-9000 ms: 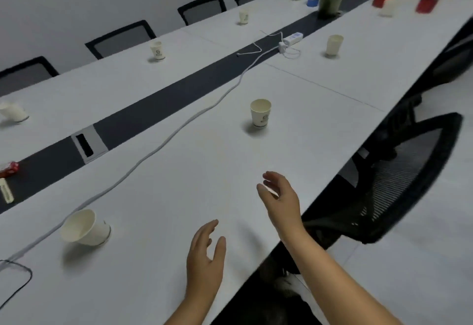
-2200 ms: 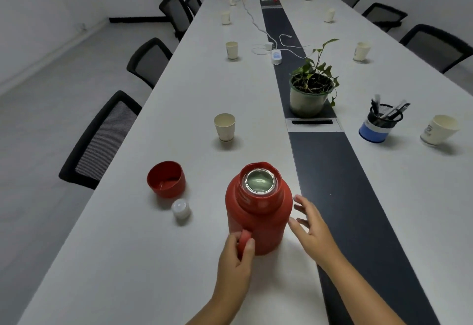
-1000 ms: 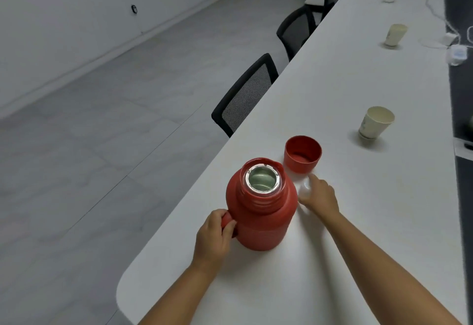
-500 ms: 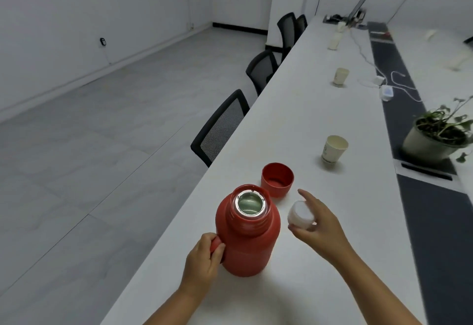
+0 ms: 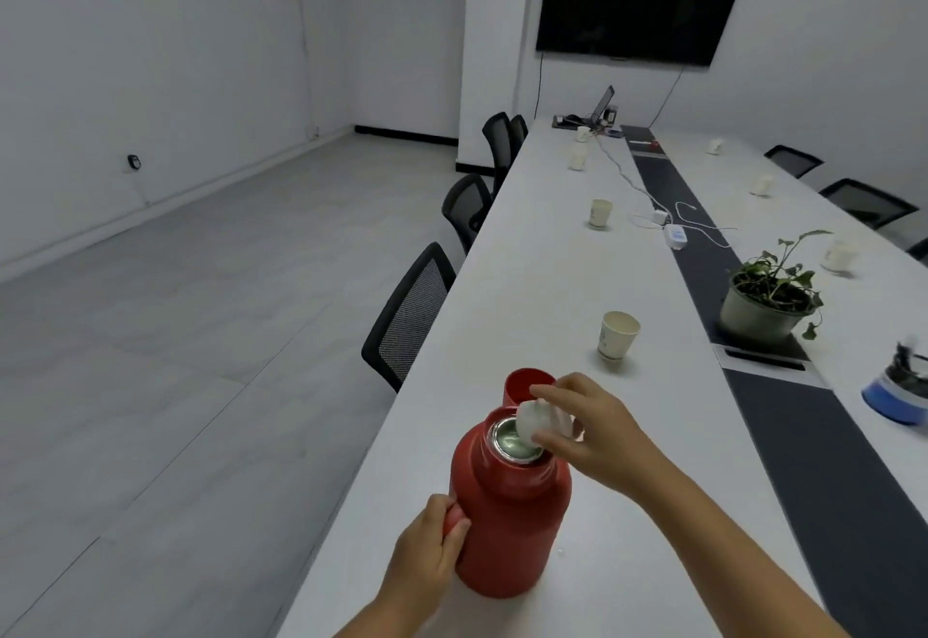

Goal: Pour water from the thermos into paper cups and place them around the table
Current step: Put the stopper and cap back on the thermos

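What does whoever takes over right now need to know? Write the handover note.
Left hand grips the red thermos handle; thermos stands upright near the table edge, mouth open.
Right hand pinches the white stopper at the mouth, not seated.
Red cap sits behind the thermos.
Paper cups, nearest, stand along both sides.
Left: seat the stopper, put the cap on.

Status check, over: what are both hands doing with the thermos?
Left hand grips thermos handle. Right hand pinches white stopper at the open mouth, not seated. Red lid cup just behind; nothing blocking.
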### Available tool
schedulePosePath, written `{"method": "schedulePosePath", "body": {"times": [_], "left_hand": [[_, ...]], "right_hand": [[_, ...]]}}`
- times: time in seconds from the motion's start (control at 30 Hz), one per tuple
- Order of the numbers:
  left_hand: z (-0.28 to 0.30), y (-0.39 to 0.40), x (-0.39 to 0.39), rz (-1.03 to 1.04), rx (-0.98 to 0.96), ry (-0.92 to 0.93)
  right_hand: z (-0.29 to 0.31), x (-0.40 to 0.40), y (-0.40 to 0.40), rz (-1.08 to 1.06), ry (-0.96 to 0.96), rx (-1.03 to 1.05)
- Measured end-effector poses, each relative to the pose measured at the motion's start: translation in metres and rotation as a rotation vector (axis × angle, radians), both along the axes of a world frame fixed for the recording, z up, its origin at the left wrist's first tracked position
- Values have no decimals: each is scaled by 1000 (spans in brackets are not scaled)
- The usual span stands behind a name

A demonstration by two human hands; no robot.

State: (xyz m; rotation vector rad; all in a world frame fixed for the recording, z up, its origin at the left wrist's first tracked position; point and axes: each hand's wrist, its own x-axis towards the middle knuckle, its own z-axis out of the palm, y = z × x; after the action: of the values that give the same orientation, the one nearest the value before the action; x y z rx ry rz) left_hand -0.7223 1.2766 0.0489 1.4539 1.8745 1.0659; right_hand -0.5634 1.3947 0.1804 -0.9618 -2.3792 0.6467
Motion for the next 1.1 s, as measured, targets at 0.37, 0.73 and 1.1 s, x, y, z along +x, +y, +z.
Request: {"method": "schedulePosePath", "body": {"times": [0.37, 0.73, 1.1], "left_hand": [[-7, 1, -11, -63, 35, 7], [-7, 1, -12, -69, 21, -39], [-10, 3, -16, -58, -6, -5]], "right_hand": [[1, -30, -7, 88, -260, 120], [-17, -19, -14, 12, 51, 108], [-25, -22, -9, 13, -26, 77]]}}
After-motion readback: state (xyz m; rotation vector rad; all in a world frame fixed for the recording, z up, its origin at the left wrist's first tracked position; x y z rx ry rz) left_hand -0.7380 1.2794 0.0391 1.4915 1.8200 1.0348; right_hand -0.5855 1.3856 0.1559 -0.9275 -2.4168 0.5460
